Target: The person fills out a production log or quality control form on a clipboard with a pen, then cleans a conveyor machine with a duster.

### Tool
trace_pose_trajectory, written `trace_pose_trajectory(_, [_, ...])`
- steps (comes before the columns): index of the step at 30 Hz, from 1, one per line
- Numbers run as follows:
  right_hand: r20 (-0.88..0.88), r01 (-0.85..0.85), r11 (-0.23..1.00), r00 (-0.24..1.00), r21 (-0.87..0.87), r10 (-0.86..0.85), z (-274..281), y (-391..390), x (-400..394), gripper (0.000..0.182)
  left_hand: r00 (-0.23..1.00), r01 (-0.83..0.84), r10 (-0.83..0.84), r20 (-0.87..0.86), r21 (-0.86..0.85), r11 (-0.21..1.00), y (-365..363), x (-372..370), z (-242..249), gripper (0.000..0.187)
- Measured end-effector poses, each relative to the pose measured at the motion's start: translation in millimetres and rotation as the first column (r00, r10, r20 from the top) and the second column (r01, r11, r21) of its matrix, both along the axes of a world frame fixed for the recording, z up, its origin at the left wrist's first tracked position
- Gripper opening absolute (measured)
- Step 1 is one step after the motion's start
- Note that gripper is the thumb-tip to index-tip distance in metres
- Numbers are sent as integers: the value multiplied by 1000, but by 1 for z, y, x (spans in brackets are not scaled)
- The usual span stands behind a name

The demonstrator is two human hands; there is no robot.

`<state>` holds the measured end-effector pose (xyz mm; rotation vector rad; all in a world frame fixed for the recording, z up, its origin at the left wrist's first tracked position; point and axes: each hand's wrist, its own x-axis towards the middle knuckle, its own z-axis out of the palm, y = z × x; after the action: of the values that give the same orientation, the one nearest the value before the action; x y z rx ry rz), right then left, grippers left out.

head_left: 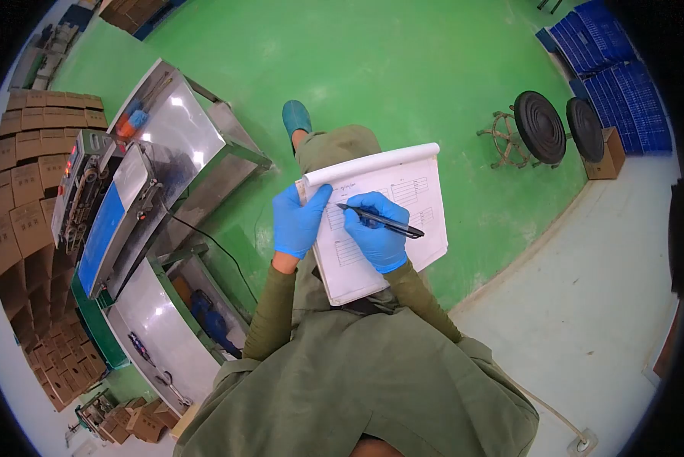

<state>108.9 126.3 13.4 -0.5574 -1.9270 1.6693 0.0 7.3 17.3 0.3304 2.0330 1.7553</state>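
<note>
Item: pad of printed forms point(357, 278). Viewed from my remote seat through the head camera: before the torso, above the lap. Whether it bears on the trousered knee point(342, 145), I cannot tell. Risk: with nothing firm beneath, pen pressure could tip it.

Item: rolled-back sheets point(372, 162). Curled across the pad's far edge, no hand upon them. Risk: paper spring; they could unroll over the page and brush any wet ink.

Item: left hand point(298, 222), blue-gloved. Pinching the pad's left edge, as I judge it: thumb over the paper, other fingertips hidden from me. Risk: should this hold slacken, the pad's right side could swing or sag.

Item: right hand point(380, 234), blue-gloved. Fingers closed round a black pen point(391, 223), pinching the barrel, tip toward the left hand. Contact of tip with paper: too fine for me to tell. Risk: slick glove film could let the barrel turn; the glove's heel, low over the page, could smear ink.

Item: printed tables point(409, 188). Laid out in blocks, partly covered by the right hand. Risk: an entry in the wrong row, caused by that blocked sight.
</note>
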Motion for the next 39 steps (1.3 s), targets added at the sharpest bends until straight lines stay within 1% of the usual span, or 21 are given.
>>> trace_pose_trajectory(2, [-27,-14,996,1000,-83,12,-6,-2,-1,15,999,17,-18,-29,-23,1000,2,1,-4,23])
trace_pose_trajectory(3, [-43,-21,992,999,-121,16,-9,-2,-2,16,1000,18,-18,-16,-7,1000,1,1,-5,23])
trace_pose_trajectory(6, [-17,-36,999,999,-36,35,-13,1,-2,15,1000,23,-23,18,33,999,4,-1,-6,24])
trace_pose_trajectory(9, [-32,-49,996,998,-78,47,-16,0,-3,16,999,32,-33,32,28,999,1,-2,-4,24])
trace_pose_trajectory(12, [-16,-38,998,999,-53,37,-13,0,-3,14,999,43,-43,17,2,999,1,-2,-5,25])
trace_pose_trajectory(15, [-25,-38,994,999,-102,36,-16,-1,-3,14,999,41,-41,16,2,999,1,-1,-4,25])
trace_pose_trajectory(23, [-5,-54,994,999,-93,54,-14,1,-2,14,998,60,-60,-10,-5,998,1,-3,-8,26])
trace_pose_trajectory(29, [-17,-55,993,998,-105,53,-12,0,-2,15,999,35,-35,-14,29,999,2,-2,-5,27])
trace_pose_trajectory(33, [3,-72,994,997,-78,73,-14,1,-1,15,999,33,-32,-33,18,999,1,-2,-8,27])
trace_pose_trajectory(36, [-23,-67,994,998,-83,65,-15,0,-2,15,999,37,-36,-30,15,999,0,-2,-9,27])
trace_pose_trajectory(39, [-7,-64,993,998,-100,63,-13,0,-2,14,999,31,-31,-34,11,999,1,-2,-9,27])
